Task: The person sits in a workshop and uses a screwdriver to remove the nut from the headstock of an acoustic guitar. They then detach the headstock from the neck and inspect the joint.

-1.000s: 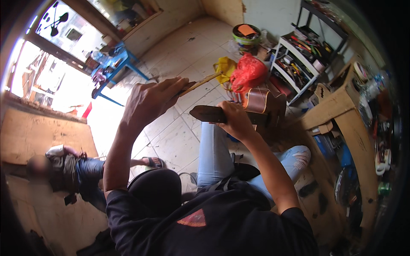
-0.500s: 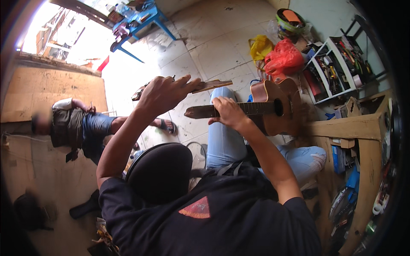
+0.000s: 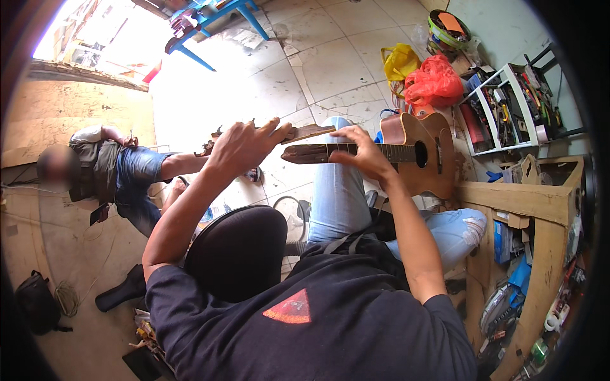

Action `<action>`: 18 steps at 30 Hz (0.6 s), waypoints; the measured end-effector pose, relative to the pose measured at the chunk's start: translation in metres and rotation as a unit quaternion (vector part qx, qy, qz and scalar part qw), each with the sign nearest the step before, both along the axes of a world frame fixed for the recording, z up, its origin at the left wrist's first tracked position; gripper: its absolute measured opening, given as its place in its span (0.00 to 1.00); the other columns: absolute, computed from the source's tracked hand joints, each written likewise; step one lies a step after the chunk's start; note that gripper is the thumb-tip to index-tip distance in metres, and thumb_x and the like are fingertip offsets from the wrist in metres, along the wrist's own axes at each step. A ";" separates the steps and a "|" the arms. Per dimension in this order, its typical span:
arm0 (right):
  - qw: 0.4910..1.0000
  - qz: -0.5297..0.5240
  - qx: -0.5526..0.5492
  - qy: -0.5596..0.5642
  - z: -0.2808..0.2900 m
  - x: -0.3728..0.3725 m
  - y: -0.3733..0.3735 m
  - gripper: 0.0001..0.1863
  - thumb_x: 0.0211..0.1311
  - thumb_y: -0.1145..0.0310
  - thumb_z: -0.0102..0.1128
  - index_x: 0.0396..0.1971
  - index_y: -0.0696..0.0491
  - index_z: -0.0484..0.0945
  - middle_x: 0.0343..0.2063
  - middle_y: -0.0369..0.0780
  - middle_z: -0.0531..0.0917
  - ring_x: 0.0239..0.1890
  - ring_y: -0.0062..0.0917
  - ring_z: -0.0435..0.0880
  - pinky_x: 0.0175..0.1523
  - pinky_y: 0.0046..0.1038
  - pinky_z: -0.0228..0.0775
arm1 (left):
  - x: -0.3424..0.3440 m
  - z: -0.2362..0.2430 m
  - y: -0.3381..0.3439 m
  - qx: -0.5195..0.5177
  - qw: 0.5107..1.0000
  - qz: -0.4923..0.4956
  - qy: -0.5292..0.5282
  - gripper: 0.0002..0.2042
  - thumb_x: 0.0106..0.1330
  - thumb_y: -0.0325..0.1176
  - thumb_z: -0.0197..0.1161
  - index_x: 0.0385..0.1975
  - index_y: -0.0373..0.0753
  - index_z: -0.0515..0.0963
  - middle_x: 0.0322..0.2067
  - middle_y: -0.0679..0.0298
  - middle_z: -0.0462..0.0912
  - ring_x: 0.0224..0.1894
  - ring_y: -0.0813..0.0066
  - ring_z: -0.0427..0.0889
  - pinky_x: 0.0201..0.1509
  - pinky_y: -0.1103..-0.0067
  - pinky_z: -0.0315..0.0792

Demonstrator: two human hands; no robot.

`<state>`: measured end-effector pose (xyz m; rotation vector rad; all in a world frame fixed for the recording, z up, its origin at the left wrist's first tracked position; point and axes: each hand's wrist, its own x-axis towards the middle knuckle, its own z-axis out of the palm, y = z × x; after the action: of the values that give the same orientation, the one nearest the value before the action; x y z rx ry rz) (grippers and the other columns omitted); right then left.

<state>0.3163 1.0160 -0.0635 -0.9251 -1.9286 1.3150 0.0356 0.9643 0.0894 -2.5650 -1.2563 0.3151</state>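
My left hand [image 3: 244, 147] is closed on a broken guitar headstock [image 3: 311, 132], with tuning pegs showing beside the fingers and a long, splintered end pointing right. Just below it, and apart from it by a narrow gap, lies the broken, tapered end of a guitar neck [image 3: 308, 154]. My right hand [image 3: 363, 153] curves around this neck, its fingers over the upper edge close to the headstock's tip and its thumb toward the lower side. The neck joins a brown acoustic guitar body [image 3: 438, 143], which rests by my right leg. No strings are visible along the fretboard.
A wooden bench [image 3: 515, 198] with tools stands at the right, below a white rack [image 3: 502, 108] of tools. Red [image 3: 435, 82] and yellow [image 3: 400, 61] plastic bags lie beyond the guitar. Another person [image 3: 121, 165] sits at the left. A blue stool [image 3: 222, 16] stands at the far left.
My right hand has shifted right along the neck, with its fingers raised and spread wider. The headstock piece is lower and nearer the neck end. The whole view has moved slightly.
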 end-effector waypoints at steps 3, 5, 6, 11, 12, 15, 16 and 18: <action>0.965 -0.006 -0.206 0.160 0.024 0.007 0.005 0.34 0.67 0.39 0.59 0.52 0.58 0.81 0.44 0.44 0.82 0.47 0.25 0.81 0.57 0.29 0.73 | 0.011 0.008 -0.002 0.015 0.999 -0.018 0.031 0.21 0.66 0.32 0.61 0.61 0.44 0.74 0.52 0.57 0.83 0.30 0.58 0.89 0.30 0.71 0.83; 0.913 0.034 -0.336 0.229 0.044 0.011 0.008 0.33 0.70 0.41 0.57 0.50 0.61 0.81 0.39 0.43 0.84 0.41 0.23 0.84 0.52 0.24 0.77 | 0.021 0.008 -0.001 0.022 0.998 -0.036 0.043 0.22 0.66 0.33 0.61 0.60 0.43 0.74 0.52 0.57 0.83 0.31 0.58 0.89 0.30 0.71 0.83; 0.917 0.035 -0.338 0.209 0.048 0.007 0.006 0.27 0.71 0.50 0.60 0.50 0.62 0.80 0.35 0.43 0.86 0.34 0.21 0.86 0.46 0.22 0.81 | 0.026 0.008 0.001 0.024 0.998 -0.046 0.046 0.22 0.65 0.34 0.61 0.60 0.43 0.74 0.53 0.56 0.83 0.31 0.58 0.89 0.30 0.71 0.83; 0.872 0.002 -0.411 0.266 0.043 -0.003 -0.007 0.18 0.69 0.68 0.62 0.52 0.64 0.78 0.41 0.44 0.85 0.39 0.25 0.87 0.47 0.27 0.84 | 0.035 0.006 0.000 0.053 0.993 -0.060 0.084 0.20 0.65 0.37 0.63 0.57 0.42 0.76 0.54 0.57 0.82 0.39 0.64 0.87 0.34 0.74 0.83; 0.862 0.019 -0.413 0.293 0.036 -0.006 -0.010 0.17 0.69 0.69 0.63 0.53 0.61 0.78 0.41 0.39 0.85 0.37 0.22 0.87 0.46 0.23 0.83 | 0.038 0.009 -0.004 0.036 0.994 -0.023 0.102 0.21 0.65 0.38 0.62 0.58 0.42 0.76 0.56 0.58 0.81 0.44 0.67 0.85 0.37 0.75 0.82; 0.860 0.044 -0.387 0.330 0.031 -0.008 -0.018 0.17 0.71 0.70 0.61 0.55 0.61 0.77 0.46 0.42 0.85 0.42 0.21 0.87 0.48 0.23 0.83 | 0.041 0.014 -0.010 0.060 0.996 0.020 0.055 0.24 0.58 0.35 0.66 0.57 0.39 0.77 0.56 0.60 0.81 0.47 0.67 0.82 0.41 0.75 0.80; 0.862 0.033 -0.370 0.344 0.030 -0.008 -0.020 0.16 0.71 0.70 0.61 0.55 0.61 0.77 0.45 0.41 0.85 0.43 0.21 0.86 0.49 0.23 0.82 | 0.045 0.016 -0.009 0.068 0.997 0.020 0.043 0.23 0.57 0.33 0.66 0.55 0.39 0.78 0.55 0.60 0.81 0.48 0.67 0.81 0.43 0.74 0.80; 0.863 0.019 -0.351 0.362 0.033 -0.005 -0.021 0.16 0.71 0.72 0.60 0.55 0.60 0.77 0.45 0.40 0.85 0.44 0.20 0.86 0.50 0.23 0.82 | 0.050 0.025 -0.009 0.081 0.996 0.018 0.013 0.23 0.55 0.30 0.66 0.54 0.38 0.79 0.54 0.60 0.81 0.49 0.66 0.79 0.45 0.72 0.78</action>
<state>0.3111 0.9945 -0.0301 -0.5493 -0.8860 2.0729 0.0860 0.9550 0.1144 -2.3981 -1.2656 0.2416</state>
